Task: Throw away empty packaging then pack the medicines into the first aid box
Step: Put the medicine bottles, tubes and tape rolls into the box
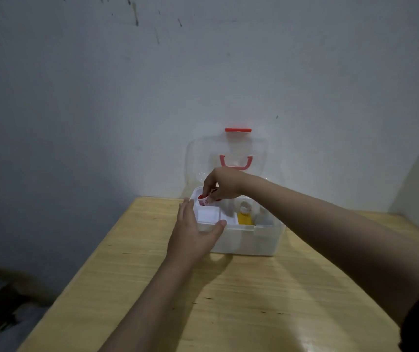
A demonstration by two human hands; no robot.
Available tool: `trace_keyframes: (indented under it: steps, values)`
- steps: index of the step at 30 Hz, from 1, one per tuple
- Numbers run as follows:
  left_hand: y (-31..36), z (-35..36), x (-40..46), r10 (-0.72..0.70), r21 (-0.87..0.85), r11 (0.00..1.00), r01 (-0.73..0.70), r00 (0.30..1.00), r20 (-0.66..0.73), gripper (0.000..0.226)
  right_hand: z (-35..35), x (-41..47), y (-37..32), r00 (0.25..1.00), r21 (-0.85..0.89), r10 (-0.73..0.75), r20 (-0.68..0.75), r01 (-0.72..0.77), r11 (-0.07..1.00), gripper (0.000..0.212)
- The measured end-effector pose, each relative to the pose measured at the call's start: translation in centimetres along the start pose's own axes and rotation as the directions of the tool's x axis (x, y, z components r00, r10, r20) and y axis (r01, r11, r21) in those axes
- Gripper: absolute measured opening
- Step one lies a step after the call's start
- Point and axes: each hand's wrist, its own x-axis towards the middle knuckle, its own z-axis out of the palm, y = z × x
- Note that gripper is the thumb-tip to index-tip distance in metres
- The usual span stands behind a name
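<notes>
Holding a red-and-white packet (207,198) (print unreadable), right hand (222,184) over box (244,240).

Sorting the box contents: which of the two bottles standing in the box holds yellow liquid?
The left bottle, beside the white tray; the clear bottle to its right looks colourless.

Open white first aid box (244,240) holds yellow bottle (244,217).
</notes>
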Motion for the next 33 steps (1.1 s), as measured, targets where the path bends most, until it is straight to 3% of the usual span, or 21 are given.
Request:
trace_keyframes:
  steps: [4,8,13,18,26,33]
  values:
    - [-0.2,0.0,0.1,0.011,-0.011,1.0,-0.011,1.0,-0.003,0.093,0.7,0.1,0.0,0.999,-0.028,-0.029,0.015,0.03,0.999,0.025]
    - [-0.4,0.1,0.0,0.011,-0.01,1.0,-0.011,1.0,-0.008,0.093,0.8,0.0,0.6,0.998,0.042,0.021,-0.066,-0.018,0.999,0.035]
    - [-0.3,0.2,0.0,0.013,-0.001,1.0,-0.013,1.0,-0.012,0.093,0.5,-0.2,1.5,0.982,0.089,0.069,-0.175,-0.054,0.995,0.018]
    - [-0.4,0.2,0.0,0.025,-0.006,1.0,-0.025,1.0,-0.014,0.092,0.7,-0.1,1.6,0.985,0.053,0.038,-0.166,-0.03,0.998,0.02]
    - [-0.6,0.1,0.0,0.019,-0.007,1.0,-0.019,1.0,-0.016,0.092,-2.2,-3.4,2.9,0.905,0.016,-0.03,-0.425,0.041,0.999,0.023]
    - [-0.2,-0.2,-0.4,0.037,-0.003,0.999,-0.037,0.999,-0.026,0.092,-3.5,-8.2,8.1,0.878,0.074,0.118,-0.463,-0.095,0.993,0.018]
